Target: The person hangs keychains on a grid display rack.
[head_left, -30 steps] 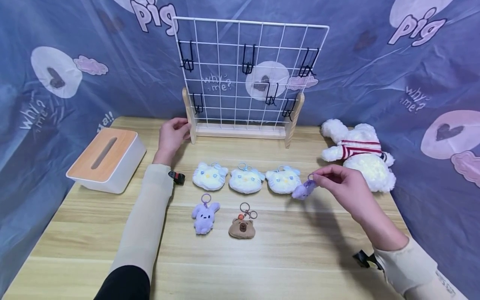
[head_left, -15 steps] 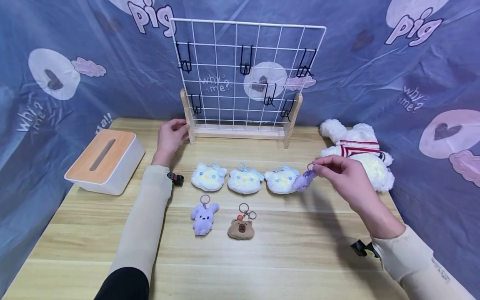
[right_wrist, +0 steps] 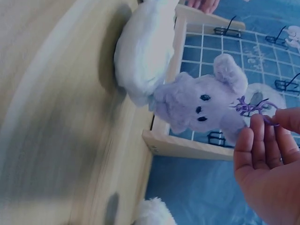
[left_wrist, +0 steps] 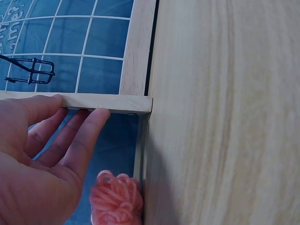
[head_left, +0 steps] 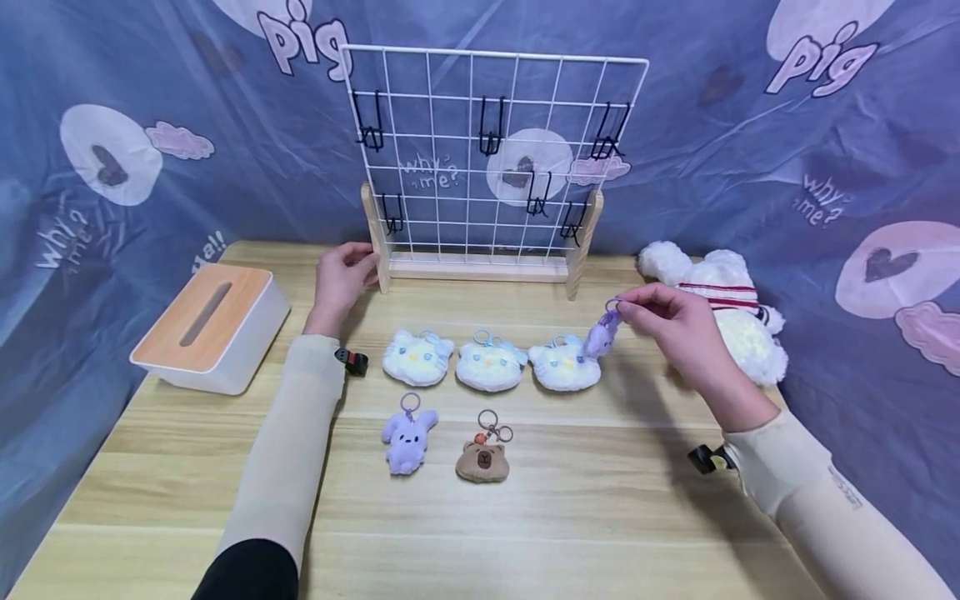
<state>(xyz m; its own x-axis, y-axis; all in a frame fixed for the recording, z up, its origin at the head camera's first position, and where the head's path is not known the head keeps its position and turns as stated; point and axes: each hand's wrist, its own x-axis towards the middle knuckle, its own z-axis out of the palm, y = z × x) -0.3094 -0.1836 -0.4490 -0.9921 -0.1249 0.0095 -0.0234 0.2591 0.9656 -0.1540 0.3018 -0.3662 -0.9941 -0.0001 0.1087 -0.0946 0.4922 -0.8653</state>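
Note:
My left hand [head_left: 343, 279] grips the wooden left post [left_wrist: 108, 102] of a white wire grid display rack [head_left: 480, 267], thumb on one side and fingers on the other. Several black hooks hang on the grid. Between thumb and fingertips, my right hand [head_left: 675, 333] pinches the ring of a lilac plush keychain [right_wrist: 201, 103]. That plush dangles above the table and overlaps the rightmost of three white cat-face plush keychains [head_left: 564, 371] in the head view. Nearer me lie a second lilac plush keychain [head_left: 407, 447] and a brown capybara keychain [head_left: 482, 463].
A white tissue box with a wooden lid [head_left: 168, 333] stands on the left of the table. At the back right lies a fluffy white stuffed toy [head_left: 750, 350] in a striped top. A printed blue cloth [head_left: 712, 167] hangs behind. Pink yarn [left_wrist: 117, 201] shows near the left hand.
My right hand has lifted the lilac plush keychain and carried it away from me, slightly left, toward the rack. The left hand keeps its grip on the post.

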